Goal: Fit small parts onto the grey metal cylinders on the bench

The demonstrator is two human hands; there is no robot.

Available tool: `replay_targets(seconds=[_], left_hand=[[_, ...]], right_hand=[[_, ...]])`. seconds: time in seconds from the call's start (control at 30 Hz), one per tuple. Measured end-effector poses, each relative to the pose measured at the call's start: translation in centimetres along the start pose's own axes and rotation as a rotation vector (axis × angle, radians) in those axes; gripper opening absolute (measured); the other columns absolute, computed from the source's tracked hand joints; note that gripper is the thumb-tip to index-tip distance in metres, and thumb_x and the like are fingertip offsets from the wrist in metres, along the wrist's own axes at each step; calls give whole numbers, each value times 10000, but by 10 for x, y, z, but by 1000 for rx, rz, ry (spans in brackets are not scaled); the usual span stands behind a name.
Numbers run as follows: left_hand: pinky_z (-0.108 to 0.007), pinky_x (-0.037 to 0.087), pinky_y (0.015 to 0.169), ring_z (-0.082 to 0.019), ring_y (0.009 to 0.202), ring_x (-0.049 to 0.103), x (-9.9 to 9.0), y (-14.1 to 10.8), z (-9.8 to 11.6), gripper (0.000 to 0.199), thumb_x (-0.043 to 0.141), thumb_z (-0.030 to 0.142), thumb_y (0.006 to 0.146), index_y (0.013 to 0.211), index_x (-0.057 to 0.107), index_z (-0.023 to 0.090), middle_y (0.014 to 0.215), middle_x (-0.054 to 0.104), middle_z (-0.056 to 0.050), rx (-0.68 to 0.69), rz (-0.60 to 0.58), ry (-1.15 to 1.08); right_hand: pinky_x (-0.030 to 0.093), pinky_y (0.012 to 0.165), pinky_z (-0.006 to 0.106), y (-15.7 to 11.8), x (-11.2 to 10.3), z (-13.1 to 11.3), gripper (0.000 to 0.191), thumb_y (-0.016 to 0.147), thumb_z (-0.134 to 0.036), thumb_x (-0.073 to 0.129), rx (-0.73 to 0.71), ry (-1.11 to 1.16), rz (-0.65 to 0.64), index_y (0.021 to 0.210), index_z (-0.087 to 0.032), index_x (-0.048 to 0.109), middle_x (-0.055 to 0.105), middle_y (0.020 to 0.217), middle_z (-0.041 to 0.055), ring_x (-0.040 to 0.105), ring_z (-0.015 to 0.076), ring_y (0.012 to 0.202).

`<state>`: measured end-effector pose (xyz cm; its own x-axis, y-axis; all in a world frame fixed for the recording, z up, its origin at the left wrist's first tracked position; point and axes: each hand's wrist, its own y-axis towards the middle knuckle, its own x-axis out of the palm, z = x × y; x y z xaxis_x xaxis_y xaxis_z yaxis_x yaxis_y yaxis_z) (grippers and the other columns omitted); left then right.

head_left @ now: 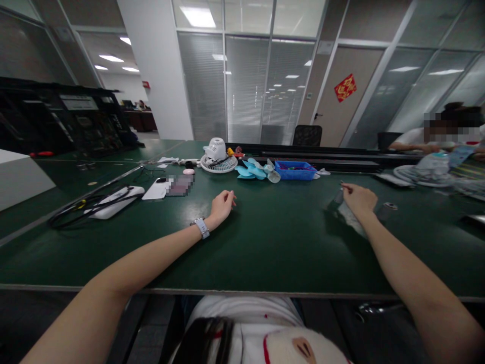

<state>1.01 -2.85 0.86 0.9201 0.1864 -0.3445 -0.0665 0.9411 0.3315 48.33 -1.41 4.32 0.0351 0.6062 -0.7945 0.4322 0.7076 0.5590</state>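
Note:
My left hand (223, 207) is raised a little over the table with its fingers curled together; whether something small is between them is hidden. A watch (202, 228) is on that wrist. To the right, my right hand (359, 200) pinches with thumb and finger, and a tiny dark tip shows at the fingertips, too small to name. Under this hand lies a crumpled, translucent whitish piece (349, 217), perhaps a plastic bag, blurred and partly covered. A small grey cylinder (387, 211) stands just right of the right wrist.
Behind the hands are a white fan part with a round grille (219, 163), light-blue fan blades (252, 170) and a blue tray (294, 171) of small items. At left lie a white power strip (115, 203) with black cable and a phone (154, 190). Another person (413, 139) sits far right.

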Motion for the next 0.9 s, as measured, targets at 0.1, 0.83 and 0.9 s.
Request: replay_targets(seconds=[0.1, 0.83, 0.9], left_hand=[[-247, 433, 556, -149, 580, 597, 1, 0, 1, 344, 452, 488, 926, 805, 602, 203, 654, 639, -7, 0, 1, 2], [-266, 448, 570, -161, 583, 604, 0, -3, 7, 335, 454, 479, 922, 792, 600, 207, 648, 640, -9, 0, -19, 0], [-264, 447, 572, -160, 587, 607, 0, -2, 6, 335, 454, 478, 923, 795, 602, 207, 652, 642, -8, -2, -20, 6]], right_hand=[[409, 741, 343, -2, 2, -1, 375, 956, -357, 494, 11, -13, 6, 1243, -266, 717, 738, 1079, 144, 661, 271, 927], [495, 917, 451, 3, 43, 17, 567, 780, -494, 716, 262, 274, -95, 1224, -146, 656, 692, 1155, 183, 644, 349, 1083], [499, 912, 454, 2, 42, 15, 565, 775, -491, 720, 268, 271, -92, 1216, -145, 661, 698, 1139, 182, 651, 348, 1066]])
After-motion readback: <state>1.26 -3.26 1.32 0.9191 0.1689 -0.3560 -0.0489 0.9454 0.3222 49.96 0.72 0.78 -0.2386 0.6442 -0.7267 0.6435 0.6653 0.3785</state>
